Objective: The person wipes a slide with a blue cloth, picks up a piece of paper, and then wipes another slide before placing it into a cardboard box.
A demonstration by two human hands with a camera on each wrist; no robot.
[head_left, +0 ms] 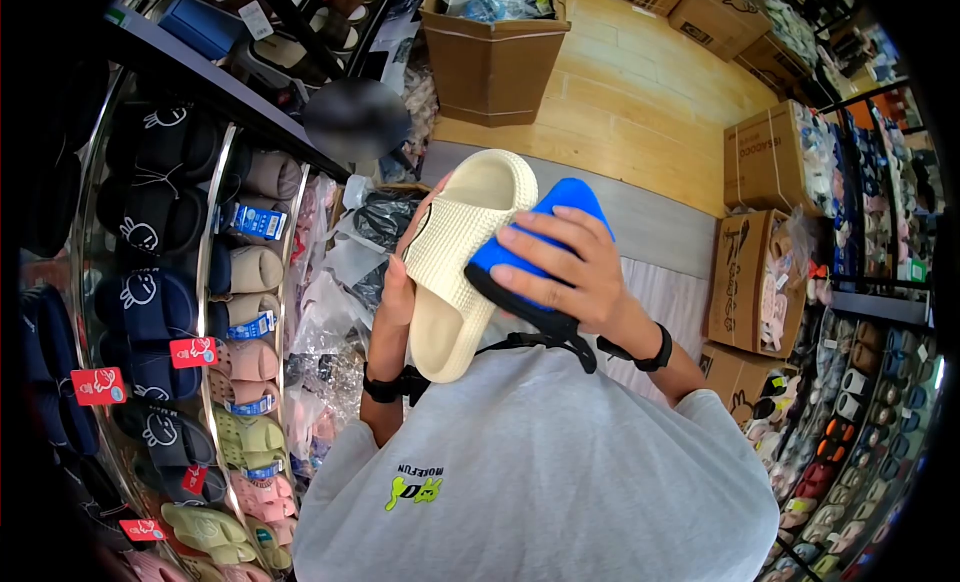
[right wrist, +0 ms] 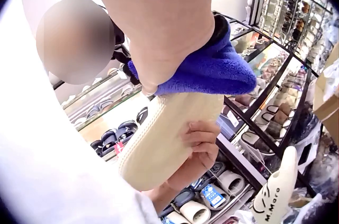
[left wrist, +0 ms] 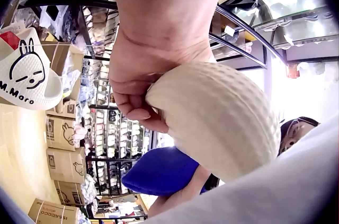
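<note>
A cream slipper (head_left: 450, 252) with a waffle-textured strap tilts in front of my chest, and my left hand (head_left: 398, 294) grips it by its side. Part of a dark print shows at the strap's left edge. In the right wrist view the left fingers (right wrist: 201, 138) curl against the slipper's smooth sole. My right hand (head_left: 575, 267) holds a blue plush pad (head_left: 572, 196) with black edging and a black strap, its fingers spread over the top. The pad lies against the slipper's right side. My right palm is hidden in the head view.
Racks of slippers (head_left: 150, 292) line the left, with more shelves (head_left: 860, 422) at the right. Cardboard boxes (head_left: 765, 162) stand along the right, and an open carton (head_left: 495, 67) is ahead. A white slipper (left wrist: 32, 73) with a rabbit print appears in both wrist views. Plastic bags lie at the left.
</note>
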